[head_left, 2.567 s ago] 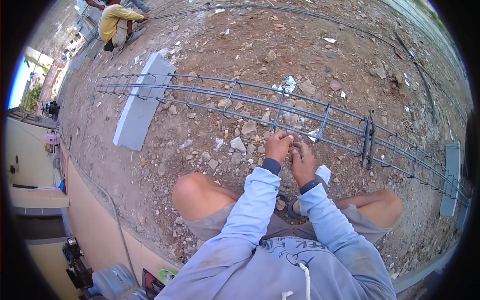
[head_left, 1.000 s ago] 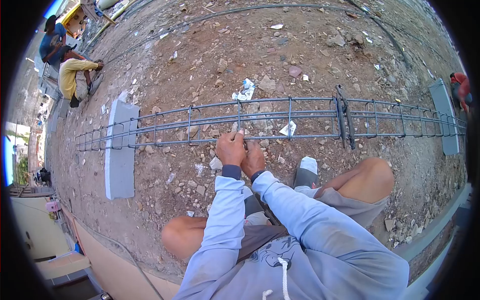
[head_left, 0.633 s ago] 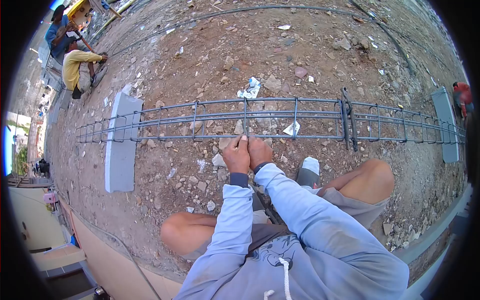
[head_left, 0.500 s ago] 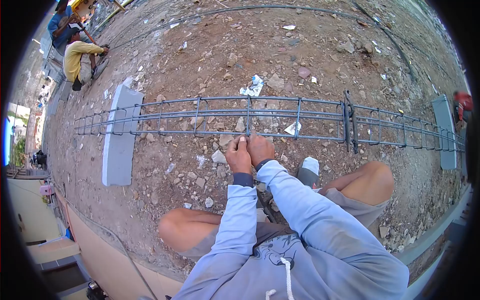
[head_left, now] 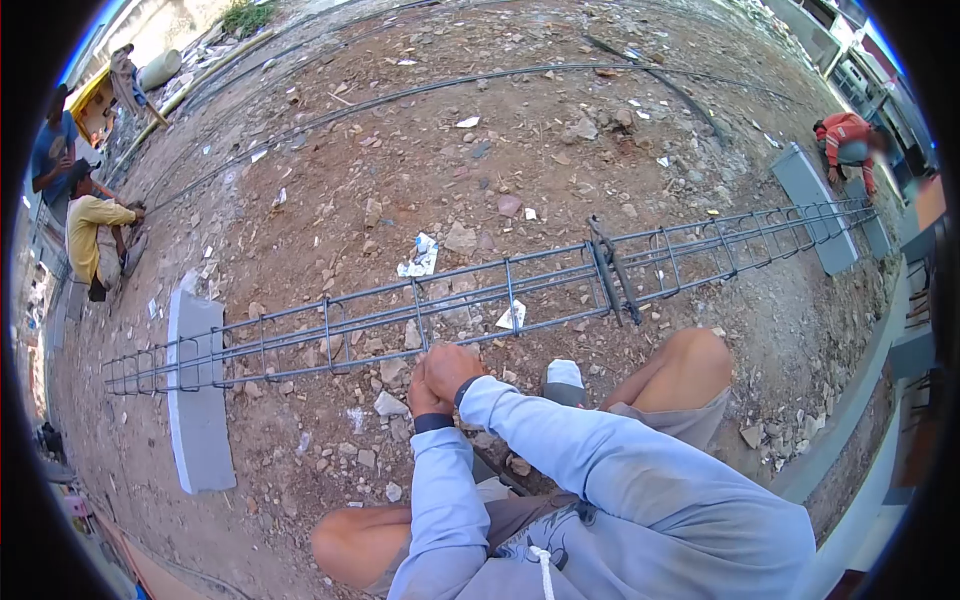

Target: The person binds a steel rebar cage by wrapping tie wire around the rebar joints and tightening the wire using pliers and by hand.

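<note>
A long steel rebar cage [head_left: 512, 297] with square stirrups spans the view, slanting up to the right. My right hand [head_left: 452, 368] is closed at the near lower bar, beside a stirrup joint. Partly behind it, my left hand [head_left: 426, 392] is closed too, pressed close against the right. Whatever the fingers grip is hidden by the hands. Across the cage, right of my hands, lie dark metal pieces [head_left: 612, 272].
Grey blocks support the cage at left [head_left: 196, 430] and right [head_left: 815, 208]. A person in red [head_left: 850, 140] bends at the far right end. Another in yellow [head_left: 92, 225] sits at left. Stones and scraps litter the dirt; long rods [head_left: 400, 88] lie beyond.
The view has swung rightward, so the cage now looks slanted and the person in red shows more fully. My right hand has turned over and covers more of the left.
</note>
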The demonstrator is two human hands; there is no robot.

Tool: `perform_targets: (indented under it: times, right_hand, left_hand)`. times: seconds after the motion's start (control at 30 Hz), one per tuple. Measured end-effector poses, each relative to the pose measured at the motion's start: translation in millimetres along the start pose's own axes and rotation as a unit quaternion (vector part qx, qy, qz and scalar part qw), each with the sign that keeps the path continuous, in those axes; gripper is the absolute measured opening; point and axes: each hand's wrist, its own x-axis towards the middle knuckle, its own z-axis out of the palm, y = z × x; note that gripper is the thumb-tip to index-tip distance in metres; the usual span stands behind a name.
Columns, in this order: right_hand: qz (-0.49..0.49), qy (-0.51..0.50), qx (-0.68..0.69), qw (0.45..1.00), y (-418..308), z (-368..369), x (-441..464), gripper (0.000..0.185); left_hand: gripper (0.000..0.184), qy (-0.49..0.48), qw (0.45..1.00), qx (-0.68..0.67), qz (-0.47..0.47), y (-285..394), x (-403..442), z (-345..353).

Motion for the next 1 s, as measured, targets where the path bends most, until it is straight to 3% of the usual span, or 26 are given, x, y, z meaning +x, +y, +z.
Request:
perform_targets:
  times: [0.07,0.2,0.33,0.4,0.47,0.57,0.67,0.8,0.9,1.0]
  right_hand:
    - [0.029,-0.018,0.018,0.999,-6.3,-6.6,-0.7,0.029]
    - [0.094,-0.021,0.054,0.994,-12.0,-10.6,5.0,0.025]
    - [0.112,-0.061,0.105,0.986,-9.5,-15.8,14.6,0.035]
    - [0.123,-0.051,0.117,0.984,-12.9,-20.2,11.6,0.035]
    - [0.125,-0.042,0.099,0.986,-12.9,-18.2,12.3,0.034]
    - [0.122,-0.045,0.092,0.987,-11.0,-14.7,16.6,0.034]
    - [0.125,-0.064,0.083,0.987,-11.9,-18.7,18.7,0.033]
    - [0.116,-0.052,0.078,0.989,-10.3,-15.6,16.1,0.031]
    - [0.121,-0.041,0.076,0.989,-11.7,-18.6,12.6,0.030]
    - [0.121,-0.014,0.081,0.989,-15.2,-16.8,5.5,0.033]
  left_hand:
    - [0.030,-0.015,0.991,0.112,0.066,0.3,-2.3,-0.5]
    - [0.022,-0.009,0.991,0.128,0.032,4.0,7.4,-7.7]
    - [0.016,-0.036,0.887,0.427,0.170,24.9,-0.7,4.6]
    - [0.015,0.004,0.907,0.400,0.131,22.7,10.7,-4.3]
    - [0.014,0.073,0.974,0.212,0.011,-1.4,34.1,-43.1]
    - [0.014,0.181,0.981,0.051,-0.040,21.7,13.5,7.0]
    - [0.016,0.142,0.988,0.060,0.007,12.1,18.8,-6.8]
    - [0.014,0.197,0.979,0.052,-0.032,37.5,5.2,23.8]
    - [0.028,0.161,0.987,-0.013,0.003,31.6,10.2,20.2]
    - [0.033,0.152,0.987,-0.035,-0.050,33.6,15.8,17.6]
